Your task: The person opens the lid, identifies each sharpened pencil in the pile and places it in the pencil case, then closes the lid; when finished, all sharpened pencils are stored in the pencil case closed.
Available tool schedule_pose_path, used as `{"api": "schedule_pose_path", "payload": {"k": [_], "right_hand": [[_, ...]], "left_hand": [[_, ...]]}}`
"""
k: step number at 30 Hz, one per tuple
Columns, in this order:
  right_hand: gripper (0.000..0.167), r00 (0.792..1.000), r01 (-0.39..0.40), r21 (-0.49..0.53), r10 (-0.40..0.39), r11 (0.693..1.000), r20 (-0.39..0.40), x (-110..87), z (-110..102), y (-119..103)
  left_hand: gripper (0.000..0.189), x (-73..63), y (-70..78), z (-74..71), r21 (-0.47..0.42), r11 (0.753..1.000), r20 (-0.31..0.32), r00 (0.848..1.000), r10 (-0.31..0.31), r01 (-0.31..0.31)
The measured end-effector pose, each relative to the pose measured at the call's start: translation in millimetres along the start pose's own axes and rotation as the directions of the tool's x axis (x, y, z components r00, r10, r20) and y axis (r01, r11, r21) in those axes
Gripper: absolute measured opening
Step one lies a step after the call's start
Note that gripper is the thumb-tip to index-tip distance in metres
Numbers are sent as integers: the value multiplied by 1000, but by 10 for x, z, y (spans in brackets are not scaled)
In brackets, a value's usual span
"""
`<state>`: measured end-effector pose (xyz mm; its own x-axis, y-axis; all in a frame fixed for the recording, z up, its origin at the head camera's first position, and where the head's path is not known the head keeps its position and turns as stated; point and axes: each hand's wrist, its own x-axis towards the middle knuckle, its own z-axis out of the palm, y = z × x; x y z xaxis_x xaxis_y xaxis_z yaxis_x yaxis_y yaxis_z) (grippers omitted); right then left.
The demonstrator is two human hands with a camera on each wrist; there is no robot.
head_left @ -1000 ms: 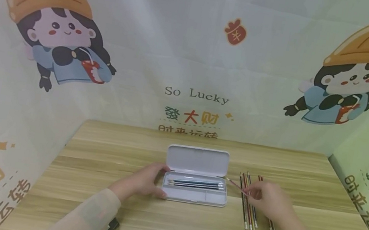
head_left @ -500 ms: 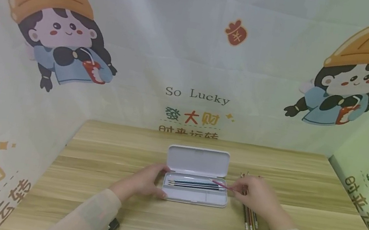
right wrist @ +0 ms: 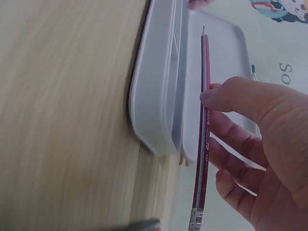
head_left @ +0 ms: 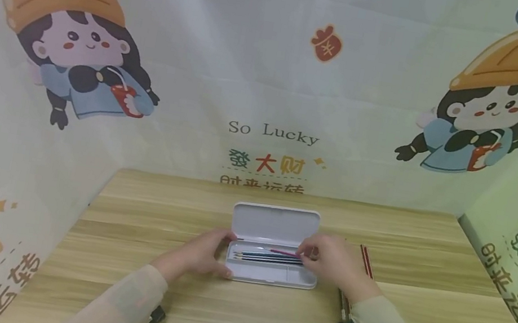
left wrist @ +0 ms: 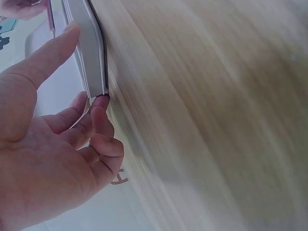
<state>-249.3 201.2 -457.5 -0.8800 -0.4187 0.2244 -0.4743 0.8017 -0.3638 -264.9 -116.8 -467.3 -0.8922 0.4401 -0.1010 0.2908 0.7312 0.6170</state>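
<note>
A white pencil case lies open on the table, its lid standing at the back. Several dark pencils lie in its rear compartment. My left hand holds the case by its left end; the left wrist view has the thumb at one side and the fingers at the other. My right hand is over the right end of the case, pinching a red-and-black striped pencil between thumb and fingers. Its sharpened tip points left, above the rear compartment, and a silver end shows at the other end.
More pencils lie on the wooden table, right of the case and partly hidden under my right forearm. Two red pencils show behind that wrist. A printed cloth hangs round the back and sides.
My right hand has carried the striped pencil leftward from the loose pencils to over the case. The left hand has kept its hold on the case.
</note>
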Motion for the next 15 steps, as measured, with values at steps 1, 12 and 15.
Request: {"api": "schedule_pose_path", "payload": {"k": [1,12,15], "right_hand": [[12,1000,6,-11,-6,1000,0,26,21,-17],[11,994,111,-78,-109,991,31,306,174,-218],[11,993,112,-105,-107,988,47,360,221,-255]], "left_hand": [[82,0,-4,0,0,1000,0,1000,-1,1],[82,17,-6,-26,-2,1000,1,1000,13,-13],[82,26,6,-17,-8,1000,6,1000,10,-10]]}}
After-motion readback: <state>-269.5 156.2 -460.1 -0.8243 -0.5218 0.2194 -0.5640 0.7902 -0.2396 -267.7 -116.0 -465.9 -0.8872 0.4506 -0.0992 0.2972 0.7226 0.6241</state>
